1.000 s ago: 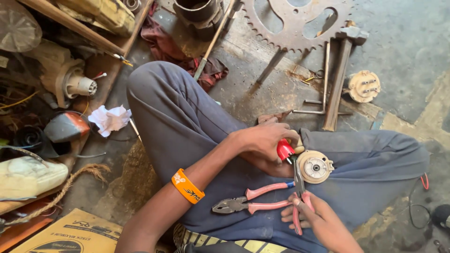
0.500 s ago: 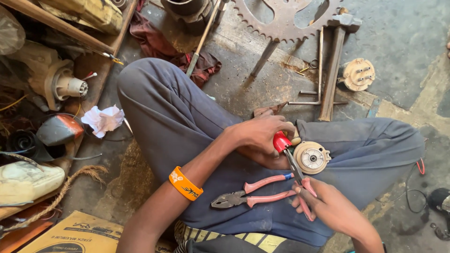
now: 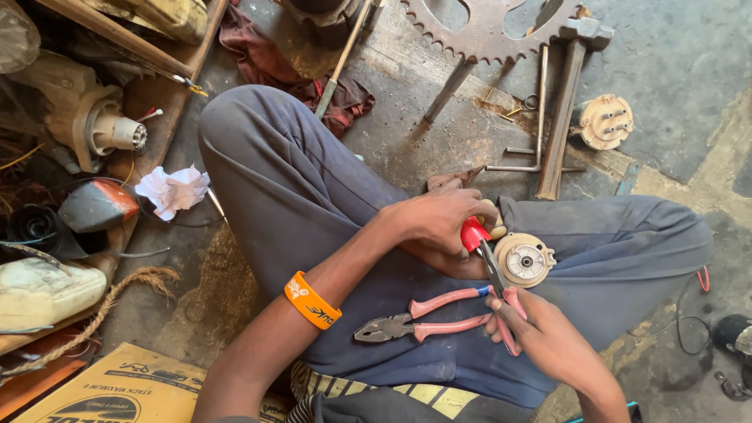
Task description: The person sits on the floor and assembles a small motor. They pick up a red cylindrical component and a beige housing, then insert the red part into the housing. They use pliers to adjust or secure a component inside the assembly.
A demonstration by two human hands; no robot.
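I sit cross-legged in blue trousers. My left hand (image 3: 435,223), with an orange wristband, is closed around a red-capped piece (image 3: 473,233) right beside a round beige metal part (image 3: 526,260) on my lap. My right hand (image 3: 548,341) grips a pink-handled tool (image 3: 507,313); its dark metal nose reaches up to the red piece. A second pair of pink-handled pliers (image 3: 415,323) lies loose on my thigh, just left of my right hand.
On the concrete floor ahead lie a large rusty sprocket (image 3: 489,31), a hammer (image 3: 565,102), metal rods and another round beige part (image 3: 605,121). To the left are a crumpled white paper (image 3: 174,190), a motor part (image 3: 110,129), a rope and a yellow cardboard box (image 3: 117,388).
The view has drifted slightly. Both hands stay at the same spot on my lap; my right hand has shifted a little along the pink-handled tool.
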